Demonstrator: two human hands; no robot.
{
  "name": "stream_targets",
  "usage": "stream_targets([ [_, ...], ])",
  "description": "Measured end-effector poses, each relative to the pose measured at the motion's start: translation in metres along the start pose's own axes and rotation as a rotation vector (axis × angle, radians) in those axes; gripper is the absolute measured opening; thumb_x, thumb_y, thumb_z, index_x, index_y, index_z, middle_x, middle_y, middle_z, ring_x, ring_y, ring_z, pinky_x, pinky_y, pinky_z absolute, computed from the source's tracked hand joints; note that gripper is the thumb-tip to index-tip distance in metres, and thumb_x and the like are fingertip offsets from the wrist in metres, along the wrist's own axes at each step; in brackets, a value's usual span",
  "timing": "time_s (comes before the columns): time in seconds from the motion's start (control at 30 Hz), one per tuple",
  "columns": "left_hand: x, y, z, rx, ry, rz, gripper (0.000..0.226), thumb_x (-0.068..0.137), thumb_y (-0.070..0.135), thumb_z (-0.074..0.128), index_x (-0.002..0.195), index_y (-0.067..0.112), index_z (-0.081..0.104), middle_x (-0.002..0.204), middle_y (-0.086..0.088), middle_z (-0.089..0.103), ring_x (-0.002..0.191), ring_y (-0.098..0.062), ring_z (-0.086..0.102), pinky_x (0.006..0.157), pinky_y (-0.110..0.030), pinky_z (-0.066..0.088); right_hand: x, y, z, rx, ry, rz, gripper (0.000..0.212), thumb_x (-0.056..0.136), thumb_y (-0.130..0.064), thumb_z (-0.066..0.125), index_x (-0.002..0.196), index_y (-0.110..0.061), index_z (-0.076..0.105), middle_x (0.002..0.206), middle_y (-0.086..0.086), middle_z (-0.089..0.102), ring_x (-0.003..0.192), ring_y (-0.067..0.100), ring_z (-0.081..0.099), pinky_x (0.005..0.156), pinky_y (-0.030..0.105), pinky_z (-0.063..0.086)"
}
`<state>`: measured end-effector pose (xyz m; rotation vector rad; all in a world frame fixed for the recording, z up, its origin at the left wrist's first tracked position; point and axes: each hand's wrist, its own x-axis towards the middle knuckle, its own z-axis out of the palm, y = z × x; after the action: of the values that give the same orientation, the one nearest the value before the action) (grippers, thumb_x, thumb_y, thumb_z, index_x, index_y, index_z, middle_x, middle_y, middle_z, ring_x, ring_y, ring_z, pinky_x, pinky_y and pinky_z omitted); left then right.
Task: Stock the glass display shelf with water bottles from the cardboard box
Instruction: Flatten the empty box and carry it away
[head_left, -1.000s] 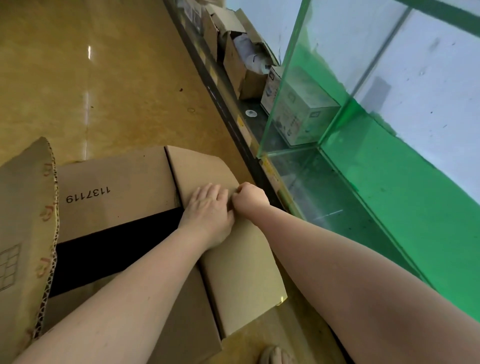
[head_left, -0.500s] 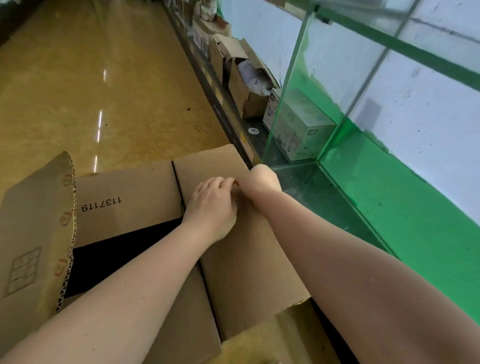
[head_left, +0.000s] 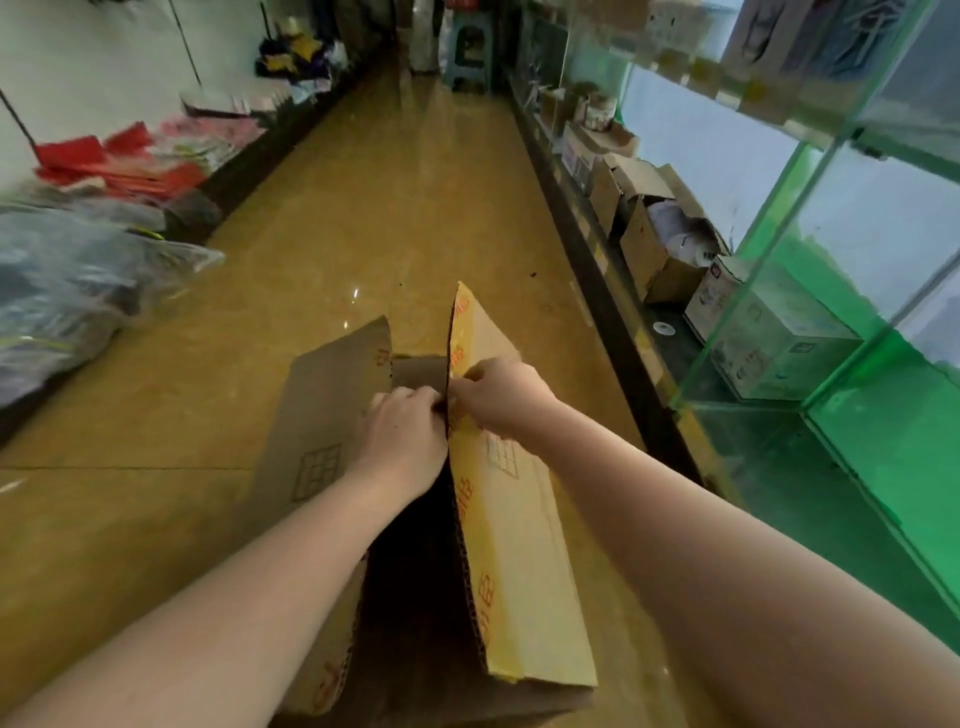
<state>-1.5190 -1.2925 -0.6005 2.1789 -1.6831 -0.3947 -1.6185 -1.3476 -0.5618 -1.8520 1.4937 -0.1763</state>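
left hand (head_left: 402, 439): fingers curled over flap edge | right hand (head_left: 501, 395): fingers pinching raised flap | cardboard box (head_left: 519, 545) on floor (inside dark) | glass display shelf (head_left: 779, 332) just right

Count: 1 cardboard box (head_left: 322, 415) on the floor with 2 raised flaps, 2 hands on it, 3 open cartons on the glass shelf (head_left: 769, 415), 1 stool (head_left: 470, 49).

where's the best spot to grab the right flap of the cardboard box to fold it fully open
Grip the right flap on its free corrugated edge near mid-length, coming from above over the dark opening. That edge stands raised and exposed, and the right hand and left hand pinch it nearer the far end.
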Motion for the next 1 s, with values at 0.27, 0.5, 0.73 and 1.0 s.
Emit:
stream_targets([
  [0.27,-0.023,-0.053,-0.002,-0.045,0.109,-0.247,0.041,0.099,0.025,0.034,0.138,0.016,0.036,0.147,-0.007,0.028,0.134,-0.025,0.028,0.108,-0.036,0.027,0.011,0.030,0.040,-0.077,0.003,-0.027,0.038,0.093,-0.003,0.041,0.126,-0.013,0.058,0.125,0.006,0.060,0.104,0.022,0.062,0.083,0.030,0.055],
  [0.5,-0.025,-0.070,0.006,0.034,0.000,-0.304,0.040,0.100,0.029,0.030,0.139,0.020,0.036,0.143,-0.005,0.037,0.130,-0.025,0.035,0.107,-0.038,0.029,0.019,0.043,0.045,-0.094,0.108,0.065,0.028,0.093,-0.020,0.052,0.118,-0.014,0.061,0.113,0.004,0.064,0.088,0.021,0.064,0.072,0.033,0.057],
  [0.73,-0.023,-0.065,0.020,0.087,0.020,-0.115,0.040,0.099,0.034,0.032,0.138,0.026,0.038,0.143,-0.003,0.037,0.130,-0.024,0.034,0.107,-0.039,0.029,0.016,0.013,0.075,-0.341,0.110,-0.064,0.038,0.095,-0.037,0.045,0.126,-0.017,0.054,0.121,0.008,0.051,0.110,0.027,0.052,0.093,0.039,0.046],
  [1.0,-0.017,-0.076,0.017,0.120,-0.064,-0.280,0.046,0.093,0.049,0.042,0.136,0.032,0.040,0.149,-0.008,0.027,0.139,-0.030,0.020,0.113,-0.057,0.013,0.019,0.012,0.082,-0.436,0.100,0.123,0.059,0.091,-0.048,0.047,0.141,-0.018,0.036,0.144,0.013,0.033,0.136,0.033,0.026,0.106,0.059,0.024],
])
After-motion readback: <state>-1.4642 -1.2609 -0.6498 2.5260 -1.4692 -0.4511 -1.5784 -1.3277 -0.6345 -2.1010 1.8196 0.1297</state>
